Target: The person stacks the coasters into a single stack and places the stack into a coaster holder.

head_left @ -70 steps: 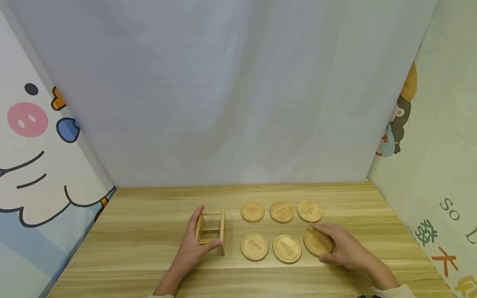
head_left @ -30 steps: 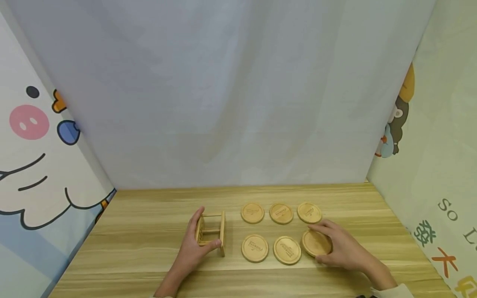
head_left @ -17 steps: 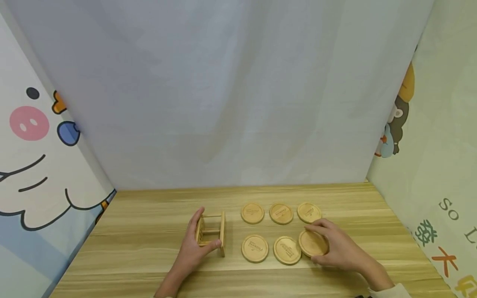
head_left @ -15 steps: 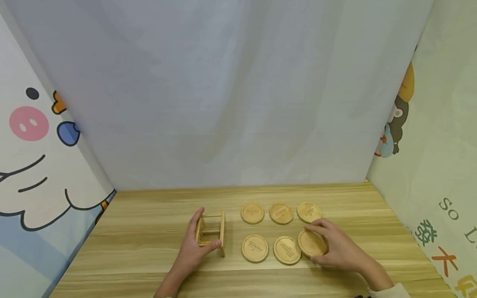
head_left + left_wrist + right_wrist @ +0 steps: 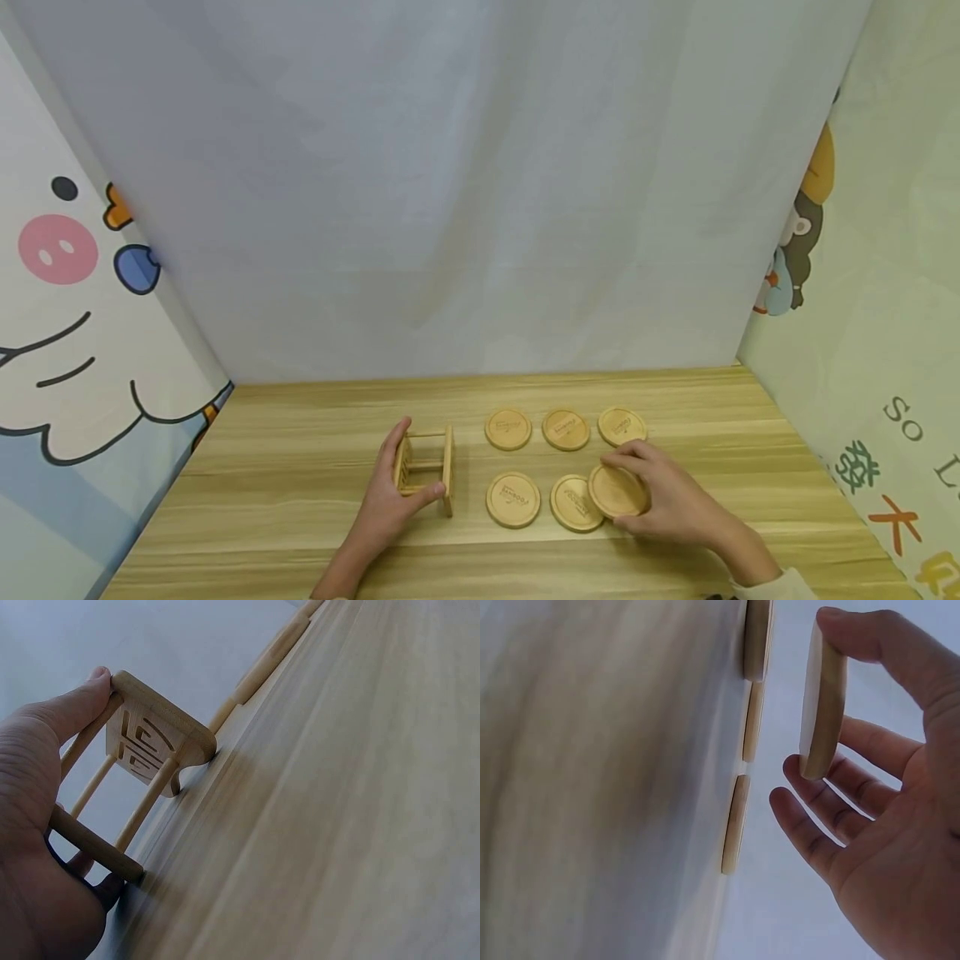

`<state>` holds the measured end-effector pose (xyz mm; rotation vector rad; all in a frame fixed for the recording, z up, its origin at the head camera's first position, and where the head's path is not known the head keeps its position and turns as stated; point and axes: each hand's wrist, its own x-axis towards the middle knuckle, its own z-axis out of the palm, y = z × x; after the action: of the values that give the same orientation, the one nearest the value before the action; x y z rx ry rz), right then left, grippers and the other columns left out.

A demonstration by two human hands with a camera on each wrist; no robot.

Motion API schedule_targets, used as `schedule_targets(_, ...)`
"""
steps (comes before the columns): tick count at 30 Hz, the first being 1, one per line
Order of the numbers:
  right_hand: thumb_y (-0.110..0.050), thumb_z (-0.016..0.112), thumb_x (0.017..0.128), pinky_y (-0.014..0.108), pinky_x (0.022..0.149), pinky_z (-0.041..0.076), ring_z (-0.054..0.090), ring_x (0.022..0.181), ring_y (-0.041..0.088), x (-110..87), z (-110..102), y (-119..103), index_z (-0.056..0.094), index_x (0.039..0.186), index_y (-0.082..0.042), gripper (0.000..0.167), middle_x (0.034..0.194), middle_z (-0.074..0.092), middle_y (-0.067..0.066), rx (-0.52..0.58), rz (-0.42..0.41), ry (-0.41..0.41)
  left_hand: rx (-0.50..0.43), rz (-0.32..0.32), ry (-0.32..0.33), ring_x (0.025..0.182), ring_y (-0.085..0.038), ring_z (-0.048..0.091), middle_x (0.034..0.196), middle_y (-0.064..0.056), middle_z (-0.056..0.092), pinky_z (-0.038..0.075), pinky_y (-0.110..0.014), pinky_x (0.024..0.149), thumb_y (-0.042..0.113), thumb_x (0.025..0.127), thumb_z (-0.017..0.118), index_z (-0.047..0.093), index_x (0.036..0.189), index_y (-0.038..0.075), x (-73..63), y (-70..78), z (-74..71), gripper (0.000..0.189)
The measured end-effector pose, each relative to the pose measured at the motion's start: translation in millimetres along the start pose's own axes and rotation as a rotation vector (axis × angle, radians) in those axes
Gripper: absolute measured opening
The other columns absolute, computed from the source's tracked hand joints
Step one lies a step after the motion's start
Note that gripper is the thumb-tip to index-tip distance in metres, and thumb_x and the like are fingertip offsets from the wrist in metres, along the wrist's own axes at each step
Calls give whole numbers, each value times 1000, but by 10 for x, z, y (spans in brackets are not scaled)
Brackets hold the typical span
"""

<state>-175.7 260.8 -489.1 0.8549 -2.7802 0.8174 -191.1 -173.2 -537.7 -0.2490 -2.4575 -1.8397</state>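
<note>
My left hand point(image 5: 390, 496) grips a small wooden coaster rack point(image 5: 425, 465) standing on the table, thumb on its right end panel and fingers round the left one. In the left wrist view the rack point(image 5: 150, 739) shows round bars and a panel with cut-out slots. A round wooden coaster point(image 5: 618, 490) is pinched by its edge between thumb and fingers of my right hand point(image 5: 671, 500). The right wrist view has this coaster point(image 5: 825, 705) raised off the table. Seen from the head, it overlaps the engraved coaster point(image 5: 576, 504) to its left.
Three engraved coasters lie in a back row, the left one point(image 5: 507, 429), the middle one point(image 5: 566, 429) and the right one point(image 5: 622, 426). Another coaster point(image 5: 513, 500) lies in the front row, near the rack. Cloth point(image 5: 480, 250) hangs behind the wooden table point(image 5: 300, 517).
My right hand has lifted the front right coaster from the table and carried it left, partly over the neighbouring coaster. The left hand and the rack have stayed in place.
</note>
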Motion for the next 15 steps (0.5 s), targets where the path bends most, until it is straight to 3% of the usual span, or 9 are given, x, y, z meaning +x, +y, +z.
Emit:
schedule_targets(9, -23, 102, 74, 55, 103, 59, 66, 124, 29, 20, 53, -33, 73, 140, -3, 75, 136, 66, 2, 6, -21, -2, 4, 23, 6, 166, -54, 14, 183, -20, 17, 18, -82, 125, 21, 89, 95, 26, 177, 24, -4, 5, 3, 112)
schedule_targets(15, -24, 101, 76, 54, 103, 59, 66, 123, 27, 43, 74, -79, 73, 142, -3, 75, 135, 66, 1, 11, -27, -12, -7, 5, -1, 167, -53, 12, 184, -17, 15, 16, -82, 126, 21, 90, 95, 24, 178, 27, -4, 10, 2, 112)
